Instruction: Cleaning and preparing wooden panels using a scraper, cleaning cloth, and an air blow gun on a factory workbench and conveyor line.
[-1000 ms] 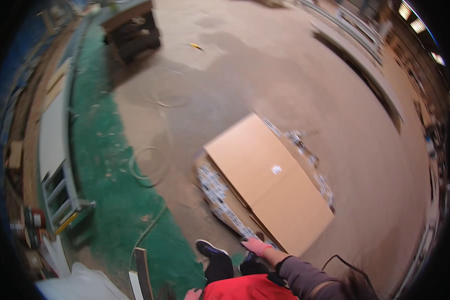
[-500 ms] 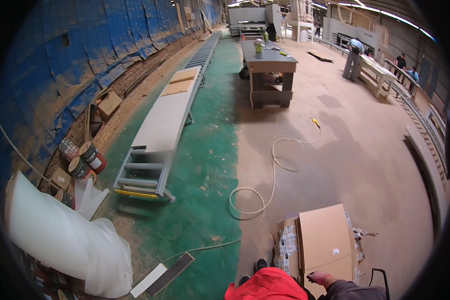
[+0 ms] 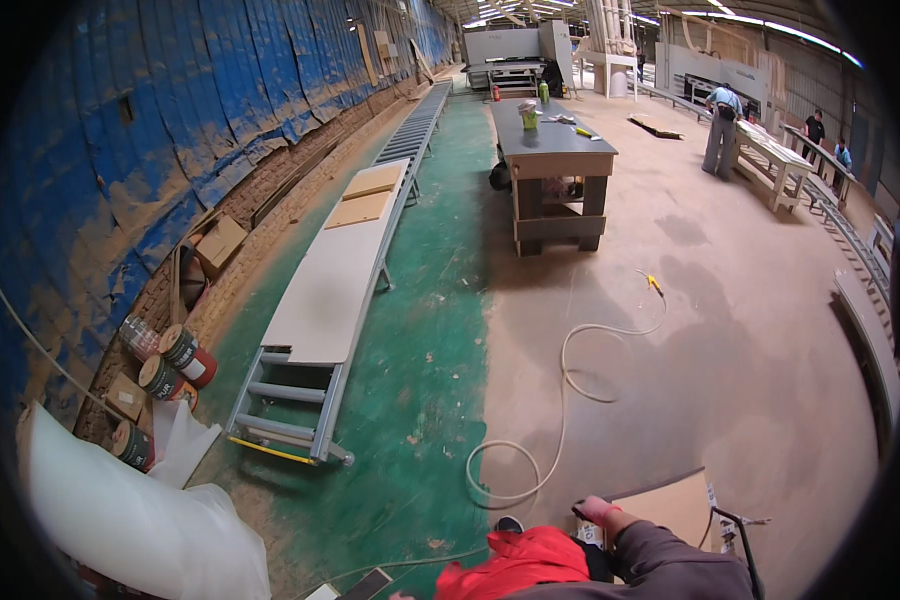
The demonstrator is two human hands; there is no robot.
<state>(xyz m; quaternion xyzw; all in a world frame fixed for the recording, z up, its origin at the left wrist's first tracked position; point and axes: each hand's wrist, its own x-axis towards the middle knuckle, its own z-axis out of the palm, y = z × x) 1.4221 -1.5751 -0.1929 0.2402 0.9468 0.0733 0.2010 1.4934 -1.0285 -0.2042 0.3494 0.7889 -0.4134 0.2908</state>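
1. I had the right hand, in a pink glove, at the left edge of the cardboard; its fingers were too small and dark to read, so I couldn't tell whether they were apart, together or clamped on that edge.
2. Of the left hand I got only a sliver at the bottom of my view, and couldn't tell how its fingers were set.
3. The cardboard lay low at the lower right, partly behind the grey-brown sleeve, with a bent black bar just right of it.
4. Left of that sleeve I saw red cloth and a dark shoe.
5. Ahead, a pale hose looped over the floor to a yellow nozzle, with a workbench beyond.
6. To the left, a pale board rested on a roller track, near several cans and white sheeting.
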